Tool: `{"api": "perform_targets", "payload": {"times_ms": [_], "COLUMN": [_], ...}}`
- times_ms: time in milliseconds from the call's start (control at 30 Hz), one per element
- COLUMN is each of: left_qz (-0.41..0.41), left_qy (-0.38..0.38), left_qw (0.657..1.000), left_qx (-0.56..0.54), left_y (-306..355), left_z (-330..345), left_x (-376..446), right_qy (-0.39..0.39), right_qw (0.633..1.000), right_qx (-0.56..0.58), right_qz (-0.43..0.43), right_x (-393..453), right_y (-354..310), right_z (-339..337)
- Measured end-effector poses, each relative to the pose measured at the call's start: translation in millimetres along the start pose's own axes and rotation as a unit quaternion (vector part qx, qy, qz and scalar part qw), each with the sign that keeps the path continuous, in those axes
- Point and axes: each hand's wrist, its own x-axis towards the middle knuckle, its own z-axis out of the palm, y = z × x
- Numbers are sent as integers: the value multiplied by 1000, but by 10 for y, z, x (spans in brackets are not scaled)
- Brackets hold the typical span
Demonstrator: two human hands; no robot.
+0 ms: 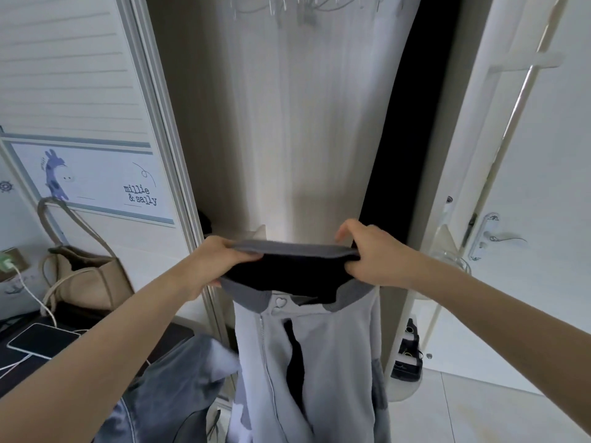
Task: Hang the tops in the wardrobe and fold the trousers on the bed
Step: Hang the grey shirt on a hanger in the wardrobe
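Note:
I hold a light grey zip-up top [332, 353] with a dark grey ribbed collar and black lining up in front of the open wardrobe [287, 129]. My left hand [220, 260] grips the left end of the collar. My right hand [374, 254] pinches the right end of the collar. The top hangs down from my hands with its zip facing me. Wire hangers [297, 8] show on the rail at the top of the wardrobe. No hanger is visible in the top.
A blue-grey garment [172, 388] lies at the lower left. A beige tote bag [86, 276] and a phone [41, 340] on a charging cable sit at the left. The sliding door [80, 100] stands left, a white room door [524, 155] right.

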Motion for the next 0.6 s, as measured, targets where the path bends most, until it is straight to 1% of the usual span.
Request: {"api": "perform_targets", "payload": {"times_ms": [33,67,100,133,167,200,233,267,300,333,367,400,433,467,500,533,600], "left_qz": [10,26,54,107,165,211,249,249,208,134,49,-24,-68,-91,-108,-126,-149], "left_qy": [3,29,83,159,202,205,213,208,187,140,49,-31,-77,-91,-87,-87,-96], "left_qw": [996,977,939,880,827,801,789,796,827,873,928,970,987,991,990,982,948], "left_qx": [94,209,330,434,498,522,520,511,487,448,367,238,122,42,-32,-115,-266], "left_y": [-17,-63,-119,-194,-278,-328,-369,-390,-379,-352,-302,-268,-241,-209,-197,-207,-202], "left_z": [1,36,97,173,266,342,369,394,398,406,409,417,427,424,406,384,354], "left_x": [29,78,114,143,177,185,214,249,272,283,257,218,180,135,97,78,56], "right_qy": [21,56,103,157,213,262,300,318,308,284,251,212,176,150,136,130,109], "right_qw": [997,988,978,966,952,939,928,924,929,939,953,967,979,986,989,991,993], "right_qx": [-73,-132,-172,-199,-218,-225,-218,-208,-201,-191,-171,-139,-104,-76,-54,-28,40], "right_qz": [25,50,60,52,33,7,-15,-26,-24,-18,-7,4,11,12,9,3,-19], "right_x": [-35,-68,-94,-115,-141,-160,-171,-176,-179,-168,-141,-113,-84,-52,-29,-24,-30], "right_y": [47,67,55,10,-31,-51,-52,-18,38,136,239,341,436,506,552,575,609], "right_z": [-15,-38,-50,-56,-69,-88,-104,-123,-132,-133,-127,-112,-97,-71,-52,-60,-127]}}
